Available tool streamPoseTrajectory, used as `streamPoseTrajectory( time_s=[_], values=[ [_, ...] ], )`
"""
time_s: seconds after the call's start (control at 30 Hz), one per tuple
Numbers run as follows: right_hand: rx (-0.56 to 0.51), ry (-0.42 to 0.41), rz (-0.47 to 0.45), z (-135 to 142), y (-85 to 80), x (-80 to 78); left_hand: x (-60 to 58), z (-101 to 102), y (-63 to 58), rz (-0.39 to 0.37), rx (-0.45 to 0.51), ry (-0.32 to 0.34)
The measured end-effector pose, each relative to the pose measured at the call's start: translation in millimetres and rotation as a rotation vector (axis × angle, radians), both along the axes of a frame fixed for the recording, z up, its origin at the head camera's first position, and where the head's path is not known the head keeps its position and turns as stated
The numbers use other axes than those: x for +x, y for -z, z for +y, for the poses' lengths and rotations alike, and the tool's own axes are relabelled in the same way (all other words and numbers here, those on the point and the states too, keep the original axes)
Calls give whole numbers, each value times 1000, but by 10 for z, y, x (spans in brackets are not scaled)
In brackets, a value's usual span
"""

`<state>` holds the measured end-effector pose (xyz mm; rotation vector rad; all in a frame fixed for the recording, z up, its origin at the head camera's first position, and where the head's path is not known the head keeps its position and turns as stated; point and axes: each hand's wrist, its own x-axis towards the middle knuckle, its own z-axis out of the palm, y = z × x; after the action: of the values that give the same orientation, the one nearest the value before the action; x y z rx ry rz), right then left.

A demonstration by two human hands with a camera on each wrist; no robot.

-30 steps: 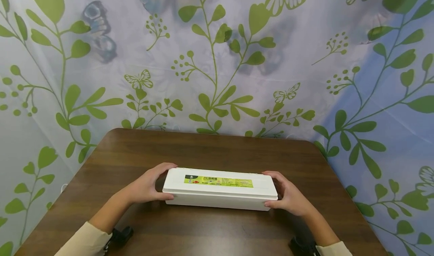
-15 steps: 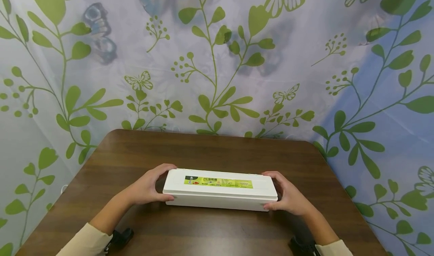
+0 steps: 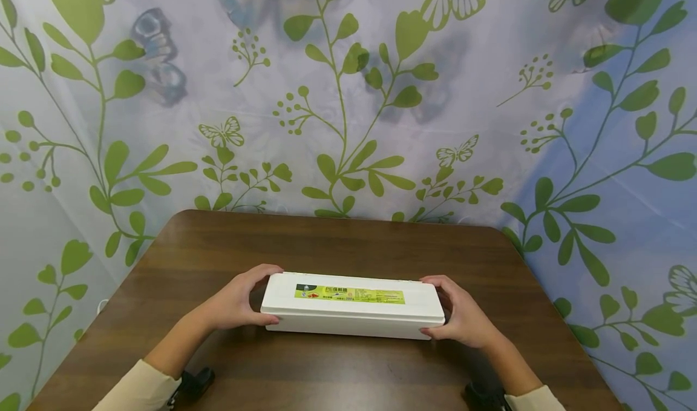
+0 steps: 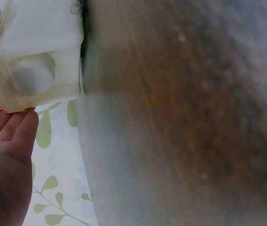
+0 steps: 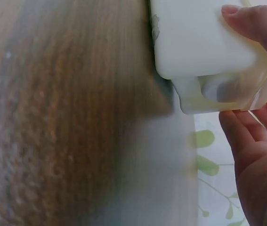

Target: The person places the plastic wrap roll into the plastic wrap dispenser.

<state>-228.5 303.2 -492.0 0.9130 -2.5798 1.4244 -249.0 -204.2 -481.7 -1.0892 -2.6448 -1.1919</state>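
Note:
A long white plastic wrap box (image 3: 354,323) with a yellow-green label (image 3: 348,294) on its lid sits on the brown table, lid down. My left hand (image 3: 239,299) grips its left end, thumb on the front face and fingers at the back edge. At the other end my right hand (image 3: 463,314) holds it the same way. In the left wrist view, a round opening shows in the end of the box (image 4: 39,28), and the fingers touch the back. The right wrist view has the thumb pressed on the front of the box (image 5: 194,42).
The dark wood-grain table (image 3: 337,241) ends in rounded far corners. Behind it hangs a pale curtain (image 3: 348,96) printed with green leaves and butterflies. Black straps (image 3: 196,384) circle both wrists, below cream sleeves (image 3: 138,390).
Both hands keep their hold on the box's ends. The box stays in place; only the head view shifts very slightly.

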Motion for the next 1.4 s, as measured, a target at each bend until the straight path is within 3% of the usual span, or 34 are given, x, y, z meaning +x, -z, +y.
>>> streamPoseTrajectory(
  time_s=[0.5, 0.67, 0.97, 1.13, 1.4],
  values=[
    [60, 47, 65, 10, -15, -21, -1, 1, -5, -10, -5, -24],
    [66, 43, 23, 31, 15, -25, -5, 6, -2, -17, -4, -29],
    [-71, -82, -130, 75, 34, -32, -11, -7, -7, -41, -1, -28],
    [-73, -73, -157, 55, 13, -25, -1, -34, 12, -94, 70, 4],
    [-90, -75, -162, 64, 25, 6, 15, -15, 51, -90, 111, 29]
  ],
)
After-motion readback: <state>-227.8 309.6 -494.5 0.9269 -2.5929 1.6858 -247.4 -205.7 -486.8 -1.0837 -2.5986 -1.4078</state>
